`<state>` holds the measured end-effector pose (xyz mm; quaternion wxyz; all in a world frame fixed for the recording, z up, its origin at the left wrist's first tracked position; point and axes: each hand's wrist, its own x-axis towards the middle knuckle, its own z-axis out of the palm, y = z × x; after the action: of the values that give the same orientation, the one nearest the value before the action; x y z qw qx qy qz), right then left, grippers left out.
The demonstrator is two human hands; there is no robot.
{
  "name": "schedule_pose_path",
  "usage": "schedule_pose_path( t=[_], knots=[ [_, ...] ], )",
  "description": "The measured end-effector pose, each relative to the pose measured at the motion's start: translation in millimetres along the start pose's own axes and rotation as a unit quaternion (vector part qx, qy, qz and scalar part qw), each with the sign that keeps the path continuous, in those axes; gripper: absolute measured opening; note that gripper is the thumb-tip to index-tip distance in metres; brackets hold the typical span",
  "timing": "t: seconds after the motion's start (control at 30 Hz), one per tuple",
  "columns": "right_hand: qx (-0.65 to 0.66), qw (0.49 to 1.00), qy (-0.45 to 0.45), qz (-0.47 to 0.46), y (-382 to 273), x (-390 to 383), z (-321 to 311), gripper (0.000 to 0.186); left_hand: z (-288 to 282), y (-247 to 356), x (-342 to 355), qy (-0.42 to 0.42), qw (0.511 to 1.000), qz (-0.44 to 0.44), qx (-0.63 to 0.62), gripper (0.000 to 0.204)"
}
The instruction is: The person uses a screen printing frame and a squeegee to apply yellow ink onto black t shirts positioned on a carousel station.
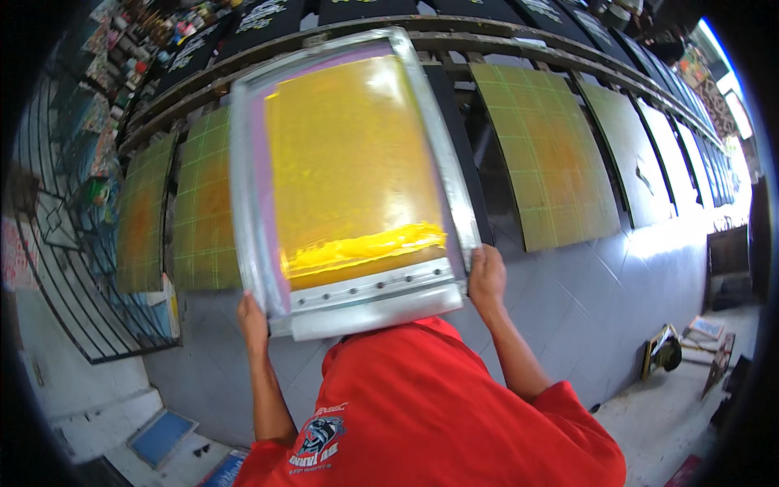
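A screen printing frame with silver metal edges is held up in front of my body, tilted a little. Yellow ink lies in a thick band across the near end of its mesh, with a thinner yellow coat over the rest. A squeegee with a silver handle rests across the frame's near end. My left hand grips the near left corner, fingers wrapped round the edge. On the right side rail, near its lower end, my right hand is closed in the same way.
Olive printing boards with green grid lines stand in a row on both sides of the frame. Black shirts with light prints lie on boards beyond a rail. A metal grille is at left, a small stand at lower right.
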<state>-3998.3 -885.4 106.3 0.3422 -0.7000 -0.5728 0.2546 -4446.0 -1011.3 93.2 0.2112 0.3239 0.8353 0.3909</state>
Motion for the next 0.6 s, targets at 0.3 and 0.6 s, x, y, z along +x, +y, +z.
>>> schedule_pose_path(
  t=[0.3,0.6],
  knots=[
    [0.082,0.989,-0.108,-0.067,-136,-94,164,0.026,-205,-158,29,0.102,0.990,-0.061,-0.071,0.062],
    [0.092,0.976,-0.187,-0.062,-247,-204,302,0.037,-364,-262,76,0.135,0.980,-0.107,-0.094,0.062]
  ],
)
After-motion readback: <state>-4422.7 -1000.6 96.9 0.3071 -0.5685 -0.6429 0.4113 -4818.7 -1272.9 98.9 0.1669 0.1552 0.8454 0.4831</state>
